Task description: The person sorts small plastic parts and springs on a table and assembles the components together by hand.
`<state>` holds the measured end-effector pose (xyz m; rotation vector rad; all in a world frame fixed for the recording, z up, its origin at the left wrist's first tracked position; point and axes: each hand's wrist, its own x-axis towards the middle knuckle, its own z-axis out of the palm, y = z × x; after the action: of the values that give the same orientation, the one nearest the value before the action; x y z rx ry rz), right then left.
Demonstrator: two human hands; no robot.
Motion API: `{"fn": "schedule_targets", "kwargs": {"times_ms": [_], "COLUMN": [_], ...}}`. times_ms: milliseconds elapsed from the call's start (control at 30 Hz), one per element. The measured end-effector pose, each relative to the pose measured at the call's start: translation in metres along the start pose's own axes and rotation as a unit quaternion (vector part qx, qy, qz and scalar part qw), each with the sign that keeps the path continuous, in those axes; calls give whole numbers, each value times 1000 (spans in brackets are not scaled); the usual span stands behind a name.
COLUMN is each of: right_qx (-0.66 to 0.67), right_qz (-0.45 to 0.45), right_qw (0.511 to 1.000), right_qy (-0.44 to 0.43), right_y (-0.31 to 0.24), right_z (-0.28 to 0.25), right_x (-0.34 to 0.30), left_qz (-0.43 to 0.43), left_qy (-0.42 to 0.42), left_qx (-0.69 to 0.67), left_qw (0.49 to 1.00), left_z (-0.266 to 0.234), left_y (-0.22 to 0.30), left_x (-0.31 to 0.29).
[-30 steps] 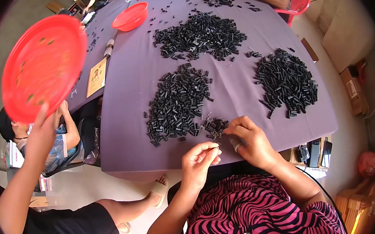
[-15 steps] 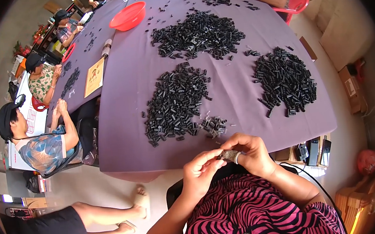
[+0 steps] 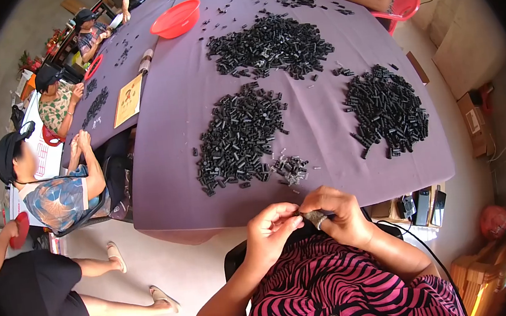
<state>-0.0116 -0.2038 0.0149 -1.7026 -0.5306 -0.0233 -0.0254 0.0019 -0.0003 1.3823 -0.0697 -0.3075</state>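
My left hand [image 3: 273, 231] and my right hand [image 3: 337, 218] meet just beyond the table's front edge, over my lap. The fingers of both are pinched together, and their tips nearly touch. Whatever sits between them is too small and hidden to name. A grey-brown wrap [image 3: 315, 217] covers one finger of my right hand, with a pale band beside it. Nearest to my hands on the table lies a little heap of clear and dark bits [image 3: 292, 169]. Behind it spreads a pile of small black tube-shaped parts [image 3: 238, 138].
More black parts form a right pile [image 3: 387, 110] and a far pile [image 3: 269, 45] on the purple tablecloth [image 3: 318, 132]. A red basin [image 3: 175, 19] stands farther back. Several people sit around the tables. Someone in black shorts [image 3: 33, 292] walks at lower left.
My right fingers have curled further over the pinch; both hands stay in nearly the same place. The walking person has moved left, and a raised hand with a red thing now shows.
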Motion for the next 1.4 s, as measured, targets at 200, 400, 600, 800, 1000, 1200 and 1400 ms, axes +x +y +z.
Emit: {"fn": "schedule_targets", "kwargs": {"times_ms": [200,400,600,800,1000,1200,1400], "right_qx": [-47,-150,-198,-175,-261,-420,-455], "right_qz": [4,-58,-105,-123,-65,-81,-84], "right_qw": [998,986,974,976,963,903,886], "right_qy": [-30,-35,-32,-40,20,-23,-41], "right_y": [-10,-6,-4,-5,-1,8,23], "right_z": [1,10,21,24,5,17,27], "right_x": [-5,-9,-6,5,50,74,74], "left_qz": [-39,-101,-124,-141,-71,-56,-56], "left_qy": [-9,21,37,6,93,100,103], "left_qx": [-74,-156,-191,-227,-119,-105,-91], "left_qw": [996,982,973,964,986,988,989], "left_z": [-3,2,-3,-12,-33,-38,-40], "left_y": [-6,-10,-6,-2,1,0,-2], "left_x": [-7,-13,-22,-24,-19,-14,-15]}}
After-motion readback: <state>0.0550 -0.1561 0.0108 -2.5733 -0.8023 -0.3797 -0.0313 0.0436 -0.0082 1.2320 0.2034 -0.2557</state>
